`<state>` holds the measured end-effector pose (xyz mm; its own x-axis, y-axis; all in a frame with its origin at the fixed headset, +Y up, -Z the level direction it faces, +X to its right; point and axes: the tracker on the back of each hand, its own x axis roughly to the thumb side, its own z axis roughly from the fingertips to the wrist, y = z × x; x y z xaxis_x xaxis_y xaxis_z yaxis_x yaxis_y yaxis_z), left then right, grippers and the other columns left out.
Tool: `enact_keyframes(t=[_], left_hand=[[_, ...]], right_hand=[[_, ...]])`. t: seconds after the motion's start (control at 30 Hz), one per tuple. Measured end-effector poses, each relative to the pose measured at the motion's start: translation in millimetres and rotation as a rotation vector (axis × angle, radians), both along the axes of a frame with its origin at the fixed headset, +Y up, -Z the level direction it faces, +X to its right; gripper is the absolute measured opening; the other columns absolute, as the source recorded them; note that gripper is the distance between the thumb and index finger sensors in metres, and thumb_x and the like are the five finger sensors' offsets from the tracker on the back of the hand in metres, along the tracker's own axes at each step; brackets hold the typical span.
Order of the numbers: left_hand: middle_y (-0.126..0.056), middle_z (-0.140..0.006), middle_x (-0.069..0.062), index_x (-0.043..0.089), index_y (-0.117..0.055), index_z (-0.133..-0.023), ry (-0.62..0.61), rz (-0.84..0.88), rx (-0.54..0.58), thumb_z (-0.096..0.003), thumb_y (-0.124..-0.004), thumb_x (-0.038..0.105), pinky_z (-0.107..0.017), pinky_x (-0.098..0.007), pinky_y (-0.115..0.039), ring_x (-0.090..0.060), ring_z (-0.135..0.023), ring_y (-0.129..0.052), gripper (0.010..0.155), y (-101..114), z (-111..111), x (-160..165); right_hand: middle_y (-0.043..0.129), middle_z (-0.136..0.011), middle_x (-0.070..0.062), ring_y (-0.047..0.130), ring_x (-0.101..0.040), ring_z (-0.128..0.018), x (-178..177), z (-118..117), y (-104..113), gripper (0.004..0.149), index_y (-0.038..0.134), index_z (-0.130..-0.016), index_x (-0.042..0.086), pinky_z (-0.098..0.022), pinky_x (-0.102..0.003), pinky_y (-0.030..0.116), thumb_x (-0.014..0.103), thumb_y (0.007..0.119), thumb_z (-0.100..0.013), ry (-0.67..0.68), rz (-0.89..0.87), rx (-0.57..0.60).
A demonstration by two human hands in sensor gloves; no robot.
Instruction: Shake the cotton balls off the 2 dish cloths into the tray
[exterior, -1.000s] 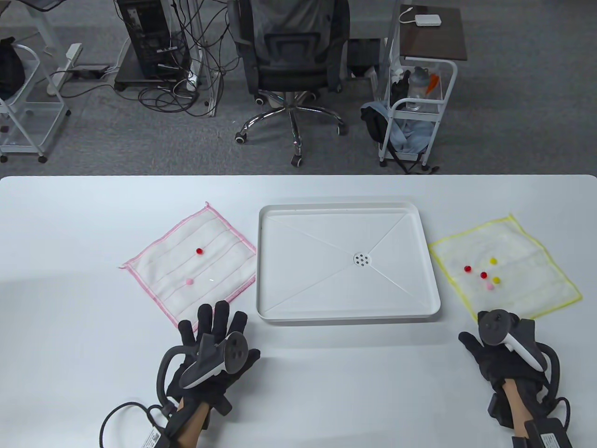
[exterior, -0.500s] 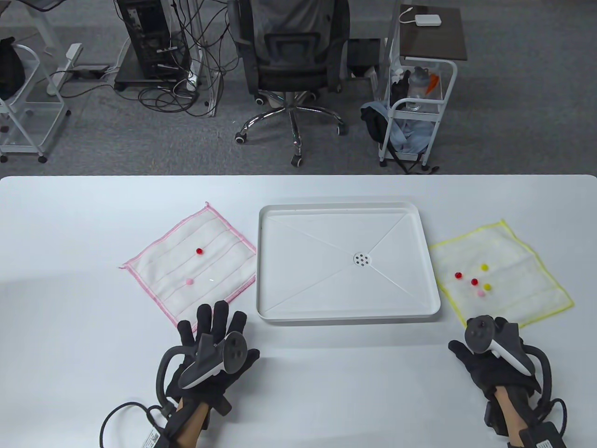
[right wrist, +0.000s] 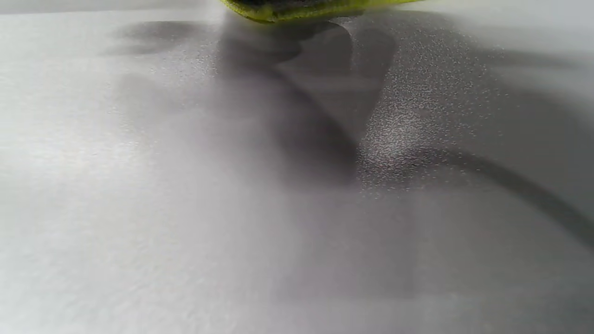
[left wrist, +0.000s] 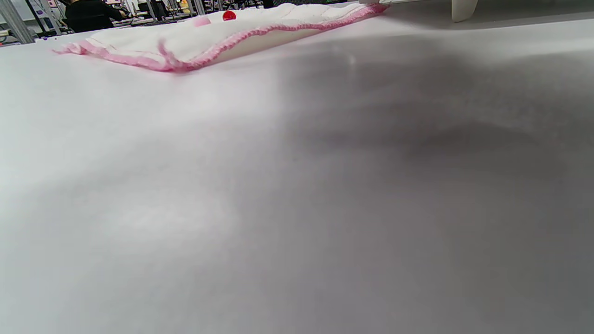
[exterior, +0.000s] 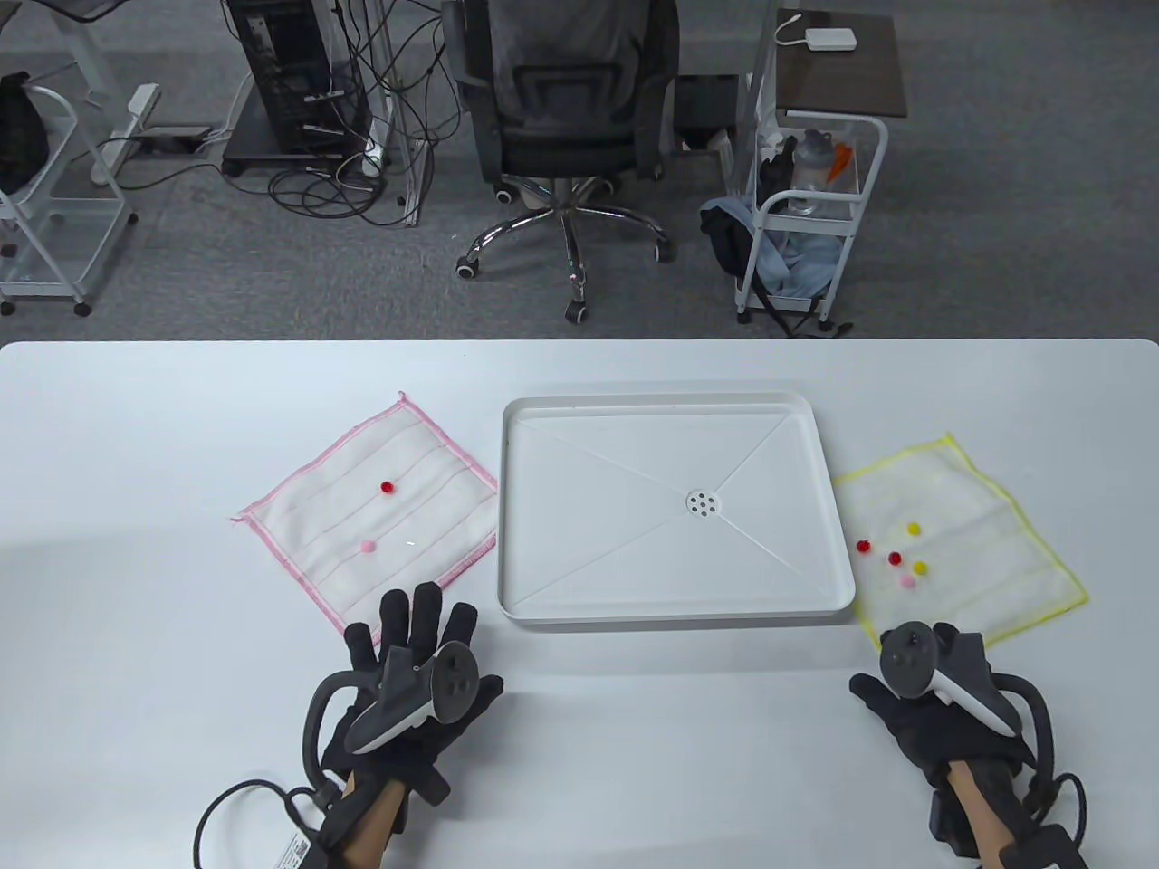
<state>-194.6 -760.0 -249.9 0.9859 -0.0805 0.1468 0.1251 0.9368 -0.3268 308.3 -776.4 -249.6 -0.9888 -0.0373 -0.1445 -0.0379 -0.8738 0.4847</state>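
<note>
- Yellow-edged cloth (exterior: 960,543) dragged toward seven o'clock since a second ago, near corner under the right hand (exterior: 942,706); whether that grip pinches it, cannot tell.
- Five cotton balls (exterior: 895,558) carried along, now beside the tray (exterior: 819,615).
- Left hand (exterior: 407,688) unchanged, fingers spread flat on the surface (exterior: 634,724), by the pink-edged cloth (exterior: 371,516).

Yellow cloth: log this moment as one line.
right hand holds yellow cloth at near corner | five balls on it | cloth flat, beside tray | left hand flat on table | pink cloth untouched

No text, label or number is legible anywhere; the cable tag's (exterior: 299,851) print is too small
</note>
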Motion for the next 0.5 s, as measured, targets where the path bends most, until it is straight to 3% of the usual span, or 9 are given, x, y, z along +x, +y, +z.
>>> enact_keyframes(t=[0.5], left_hand=[[0.017,-0.113,-0.005,0.039,0.002,-0.11,-0.003,0.014,0.019,-0.048,-0.032,0.076,-0.074,-0.068,-0.014,-0.038,-0.104,0.008,0.08,0.2,-0.1,0.5]], right_hand=[[0.031,-0.118,-0.004,0.015,-0.031,-0.106,-5.2,3.7,4.9,0.071,0.041,-0.109,0.021,-0.077,-0.056,0.026,0.06,0.049,-0.05,0.032,-0.029,0.024]])
